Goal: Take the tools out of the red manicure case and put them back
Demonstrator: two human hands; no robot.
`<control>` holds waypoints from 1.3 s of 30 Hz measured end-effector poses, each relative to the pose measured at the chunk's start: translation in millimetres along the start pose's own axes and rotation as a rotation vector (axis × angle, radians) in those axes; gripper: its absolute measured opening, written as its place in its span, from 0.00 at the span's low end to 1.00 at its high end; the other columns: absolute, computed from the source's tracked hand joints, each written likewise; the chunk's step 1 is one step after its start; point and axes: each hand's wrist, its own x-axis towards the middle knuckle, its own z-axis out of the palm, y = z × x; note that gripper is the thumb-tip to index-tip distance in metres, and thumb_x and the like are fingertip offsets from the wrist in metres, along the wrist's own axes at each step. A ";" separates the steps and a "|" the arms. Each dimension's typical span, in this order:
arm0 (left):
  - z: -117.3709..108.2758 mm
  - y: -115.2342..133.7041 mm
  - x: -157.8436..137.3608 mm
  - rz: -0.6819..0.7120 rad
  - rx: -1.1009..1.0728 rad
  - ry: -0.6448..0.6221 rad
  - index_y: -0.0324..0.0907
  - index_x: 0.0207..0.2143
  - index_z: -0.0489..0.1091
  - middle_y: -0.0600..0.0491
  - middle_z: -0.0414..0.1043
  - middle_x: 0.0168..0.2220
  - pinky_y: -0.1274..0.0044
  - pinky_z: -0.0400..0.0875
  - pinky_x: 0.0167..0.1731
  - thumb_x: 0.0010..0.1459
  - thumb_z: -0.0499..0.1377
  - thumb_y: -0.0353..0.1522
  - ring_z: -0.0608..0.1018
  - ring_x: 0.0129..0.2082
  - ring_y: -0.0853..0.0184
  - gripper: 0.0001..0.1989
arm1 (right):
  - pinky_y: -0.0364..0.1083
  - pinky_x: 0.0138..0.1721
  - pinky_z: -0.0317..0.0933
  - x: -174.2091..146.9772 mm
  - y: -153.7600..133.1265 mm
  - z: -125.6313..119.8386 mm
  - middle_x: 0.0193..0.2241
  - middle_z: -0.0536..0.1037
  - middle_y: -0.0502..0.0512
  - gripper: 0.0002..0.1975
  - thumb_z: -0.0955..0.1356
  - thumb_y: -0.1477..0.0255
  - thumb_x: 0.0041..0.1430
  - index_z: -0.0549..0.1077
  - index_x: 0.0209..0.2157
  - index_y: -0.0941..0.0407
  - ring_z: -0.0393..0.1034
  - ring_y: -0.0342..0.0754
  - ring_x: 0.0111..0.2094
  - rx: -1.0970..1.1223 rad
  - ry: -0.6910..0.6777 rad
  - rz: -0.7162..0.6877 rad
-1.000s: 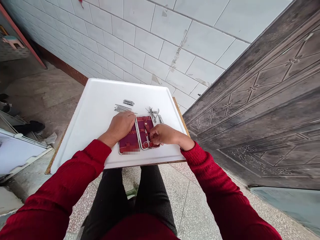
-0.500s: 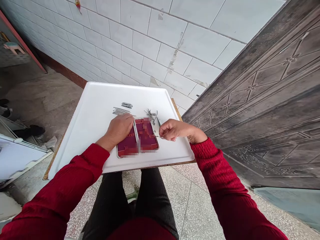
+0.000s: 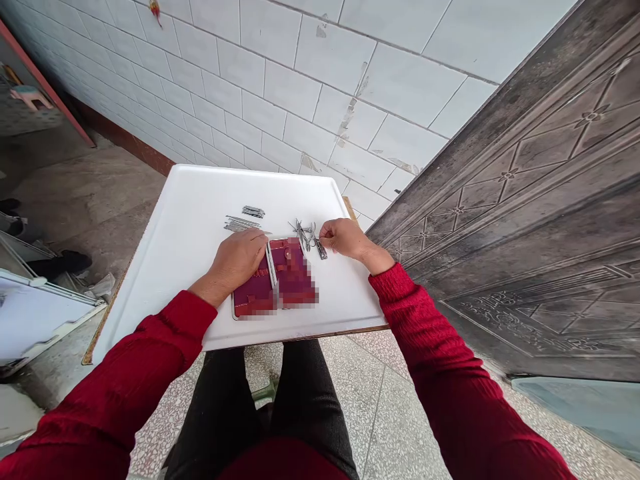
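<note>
A purple-red manicure case [image 3: 250, 293] lies unfolded on a white board, part of it blurred by pixelation. My left hand [image 3: 240, 260] lies over the upper part of its left half, gripping it, with the thumb side along the middle frame. To the right of the case, my right hand [image 3: 345, 239] is closed in a pinch at the upper end of a nail clipper [image 3: 321, 251]. Small metal scissors and nippers [image 3: 303, 233] lie just left of those fingertips. Beyond my left hand are slim metal tools [image 3: 242, 223] in a row and a small stack of metal pieces [image 3: 253, 211].
The white board [image 3: 200, 200] has a raised rim and rests on a wooden-edged table [image 3: 350, 207]. A white tiled wall [image 3: 280, 80] stands behind it. Close on the right is a dark patterned metal door [image 3: 530, 193]. A white rack [image 3: 45, 293] stands at the left.
My right hand has moved away from the case's right edge, up to the nail clipper beside the scissors. My left hand has stayed on the case.
</note>
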 end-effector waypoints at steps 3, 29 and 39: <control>-0.3 0.8 0.1 -0.004 -0.011 0.009 0.43 0.41 0.79 0.45 0.83 0.47 0.62 0.80 0.50 0.71 0.50 0.30 0.84 0.49 0.56 0.16 | 0.44 0.34 0.57 3.1 0.4 6.3 0.27 0.78 0.50 0.05 0.70 0.78 0.59 0.79 0.34 0.57 0.68 0.44 0.28 -0.074 0.105 -0.031; -1.2 0.9 0.0 -0.016 -0.032 0.009 0.44 0.43 0.79 0.46 0.83 0.49 0.63 0.79 0.53 0.72 0.50 0.31 0.83 0.52 0.56 0.16 | 0.53 0.60 0.67 25.1 23.5 46.4 0.50 0.78 0.55 0.20 0.63 0.85 0.52 0.85 0.33 0.52 0.73 0.53 0.54 0.206 0.260 -0.428; -1.2 -1.1 0.1 0.003 -0.002 0.013 0.43 0.42 0.79 0.46 0.84 0.49 0.64 0.80 0.50 0.72 0.49 0.32 0.84 0.51 0.56 0.17 | 0.52 0.56 0.67 28.5 30.0 45.3 0.49 0.78 0.58 0.18 0.64 0.82 0.57 0.85 0.35 0.53 0.73 0.51 0.52 0.258 0.336 -0.399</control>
